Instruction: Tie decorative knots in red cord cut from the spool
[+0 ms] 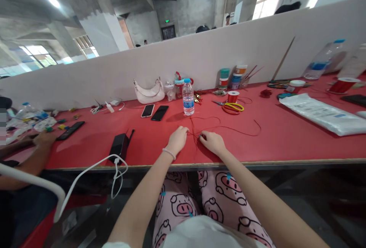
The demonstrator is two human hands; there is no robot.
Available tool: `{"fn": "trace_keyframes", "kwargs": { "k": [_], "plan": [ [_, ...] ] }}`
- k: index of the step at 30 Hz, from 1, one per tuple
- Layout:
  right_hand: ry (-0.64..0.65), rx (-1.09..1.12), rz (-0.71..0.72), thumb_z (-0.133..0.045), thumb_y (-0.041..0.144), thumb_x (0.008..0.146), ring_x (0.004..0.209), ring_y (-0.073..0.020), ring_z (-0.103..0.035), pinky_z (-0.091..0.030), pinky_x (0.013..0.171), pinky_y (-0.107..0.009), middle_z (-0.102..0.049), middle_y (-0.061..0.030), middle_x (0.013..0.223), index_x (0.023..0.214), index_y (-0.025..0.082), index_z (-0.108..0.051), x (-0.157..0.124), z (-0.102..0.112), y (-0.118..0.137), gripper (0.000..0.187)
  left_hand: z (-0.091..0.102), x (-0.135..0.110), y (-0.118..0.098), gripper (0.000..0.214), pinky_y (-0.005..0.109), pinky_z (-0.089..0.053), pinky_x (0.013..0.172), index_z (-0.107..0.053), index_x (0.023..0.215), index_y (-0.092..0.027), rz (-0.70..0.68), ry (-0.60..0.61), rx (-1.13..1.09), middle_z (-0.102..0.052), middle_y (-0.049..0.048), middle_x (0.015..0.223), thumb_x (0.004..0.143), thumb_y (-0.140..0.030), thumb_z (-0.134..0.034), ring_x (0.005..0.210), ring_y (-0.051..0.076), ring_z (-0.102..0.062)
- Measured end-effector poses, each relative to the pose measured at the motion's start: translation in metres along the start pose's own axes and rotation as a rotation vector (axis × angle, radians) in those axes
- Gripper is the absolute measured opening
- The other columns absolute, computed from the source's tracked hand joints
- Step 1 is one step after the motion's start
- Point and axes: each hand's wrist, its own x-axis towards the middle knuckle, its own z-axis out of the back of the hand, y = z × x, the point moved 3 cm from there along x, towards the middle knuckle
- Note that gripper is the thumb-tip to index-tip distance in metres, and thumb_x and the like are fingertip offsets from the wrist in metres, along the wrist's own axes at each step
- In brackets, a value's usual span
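Note:
Several thin red cords [240, 130] lie loosely on the red tabletop [154, 145] and cross in front of me. My left hand [177, 140] rests at their left side, its fingertips pinched on a strand of red cord. On the other side, my right hand [212, 142] has its fingers curled together on the same cords. The strands meet in the small gap between both hands, where any knot is too small to make out. Just beyond stands an upright water bottle [188, 97] with a blue cap.
Two phones [159, 113] and a white handbag [149, 91] lie at the back left. Yellow-handled scissors [233, 107] sit by a red thread spool [233, 96]. A black box [119, 146] with a white cable is at left, near another person's arm [37, 152]. A plastic-wrapped package [326, 114] lies right.

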Motion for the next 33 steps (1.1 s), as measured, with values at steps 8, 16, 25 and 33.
{"fn": "trace_keyframes", "kwargs": {
  "k": [8,16,25,33],
  "plan": [
    [-0.018,0.093,-0.002,-0.043,0.028,0.084,0.076,-0.0199,-0.062,-0.033,0.060,-0.025,-0.069,-0.0075,0.081,0.083,0.021,-0.063,0.000,0.000,-0.001,0.021,-0.005,0.047,0.011,0.018,0.036,-0.046,0.086,-0.061,0.100,-0.017,-0.151,0.150,0.063,-0.061,0.0064,0.105,0.091,-0.024,-0.047,0.095,0.018,-0.058],
    [-0.143,0.385,0.003,-0.028,0.035,0.089,0.076,-0.0169,-0.060,-0.043,0.065,-0.025,-0.067,-0.0065,0.082,0.091,0.017,-0.060,0.004,0.000,-0.016,0.037,-0.004,0.047,0.036,0.030,0.041,-0.050,0.083,-0.055,0.113,-0.016,0.012,0.100,0.094,-0.058,0.0078,0.114,0.089,-0.033,-0.054,0.098,0.020,-0.058],
    [-0.261,0.346,-0.099,-0.033,0.031,0.081,0.107,-0.0250,-0.055,-0.040,0.093,-0.040,-0.062,-0.0180,0.112,0.104,0.010,-0.058,0.017,0.010,-0.079,0.039,0.010,-0.004,0.107,0.041,0.053,-0.042,0.085,-0.041,0.127,0.000,0.588,-0.128,0.206,-0.050,0.0293,0.118,0.091,-0.012,-0.024,0.108,0.034,-0.055],
    [-0.024,-0.153,-0.092,-0.029,0.045,0.090,0.135,-0.0256,-0.028,-0.020,0.109,-0.049,-0.035,-0.0139,0.146,0.136,0.011,-0.040,0.014,-0.004,-0.077,0.058,-0.017,-0.007,0.086,0.051,0.037,-0.028,0.107,-0.037,0.137,-0.031,0.296,0.004,0.190,-0.033,0.0015,0.148,0.089,-0.049,-0.035,0.136,0.022,-0.028]
  ]
}}
